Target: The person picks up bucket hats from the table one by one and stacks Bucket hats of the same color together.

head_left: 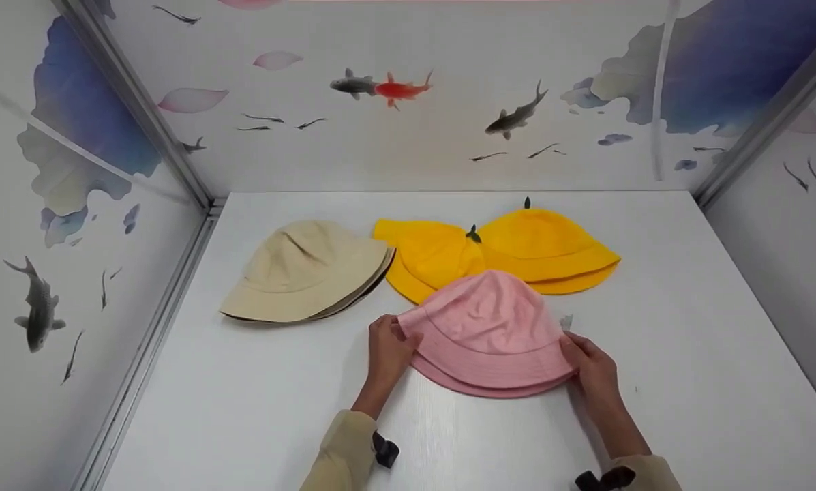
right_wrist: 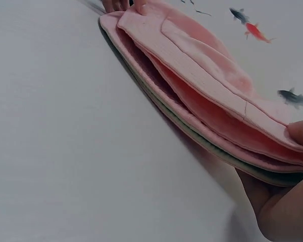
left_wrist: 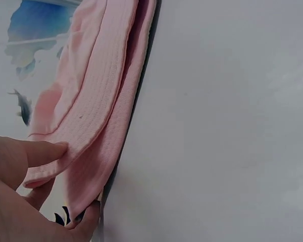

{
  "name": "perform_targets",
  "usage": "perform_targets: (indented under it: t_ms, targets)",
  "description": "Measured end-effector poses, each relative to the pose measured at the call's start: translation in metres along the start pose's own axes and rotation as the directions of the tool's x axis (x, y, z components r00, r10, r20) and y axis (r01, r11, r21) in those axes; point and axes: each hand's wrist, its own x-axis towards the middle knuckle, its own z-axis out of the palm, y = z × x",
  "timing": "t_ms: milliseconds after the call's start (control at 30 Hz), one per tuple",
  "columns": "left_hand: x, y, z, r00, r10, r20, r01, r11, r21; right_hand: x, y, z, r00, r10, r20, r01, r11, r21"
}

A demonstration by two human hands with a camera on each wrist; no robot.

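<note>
A pink bucket hat (head_left: 489, 320), folded flat with its crown away from me, is held between both hands. My left hand (head_left: 392, 351) pinches the left end of its brim, thumb on top and fingers beneath. At the right end of the brim, my right hand (head_left: 593, 368) grips in the same way. Seen from the right wrist, the layered brim (right_wrist: 192, 83) gapes a little, with a dark green edge along its underside. The pink crown partly covers a yellow hat (head_left: 438, 256) behind it.
A second yellow hat (head_left: 544, 239) with a small leaf-like tip lies at the back right, touching the first. To the left is a beige bucket hat (head_left: 312, 266), its brim edge meeting the yellow one. Printed panels (head_left: 408, 150) wall the white table (head_left: 244, 409).
</note>
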Motion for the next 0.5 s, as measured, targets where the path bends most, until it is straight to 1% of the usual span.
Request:
perform_targets:
  t_ms: [100, 200, 300, 367, 433, 500]
  targets:
    - [0.0026, 0.0009, 0.0004, 1.000, 0.018, 0.019, -0.019, 1.000, 0.019, 0.0003, -0.0002, -0.0010, 1.000, 0.011, -0.019, -0.011, 1.000, 0.002]
    - [0.0049, 0.0013, 0.0005, 0.999, 0.019, 0.028, -0.020, 0.999, 0.036, 0.0004, -0.0006, -0.0010, 0.999, 0.029, -0.032, -0.028, 0.999, 0.016]
    - [0.0062, 0.0013, 0.0002, 0.998, -0.022, 0.058, 0.021, 1.000, 0.012, 0.0004, -0.0004, 0.0004, 0.998, 0.047, -0.036, -0.046, 0.998, 0.035]
    - [0.0069, 0.0004, 0.0006, 0.995, -0.056, 0.089, 0.057, 0.998, -0.014, 0.0003, 0.0007, 0.0018, 0.998, 0.059, -0.035, -0.058, 0.997, 0.041]
    - [0.0070, -0.0019, 0.0016, 0.988, -0.101, 0.115, 0.107, 0.993, -0.044, 0.0003, 0.0021, 0.0035, 0.997, 0.075, -0.028, -0.074, 0.996, 0.039]
    - [0.0067, -0.0053, 0.0027, 0.986, -0.125, 0.115, 0.133, 0.989, -0.068, 0.0003, 0.0037, 0.0056, 0.995, 0.097, -0.017, -0.097, 0.994, 0.041]
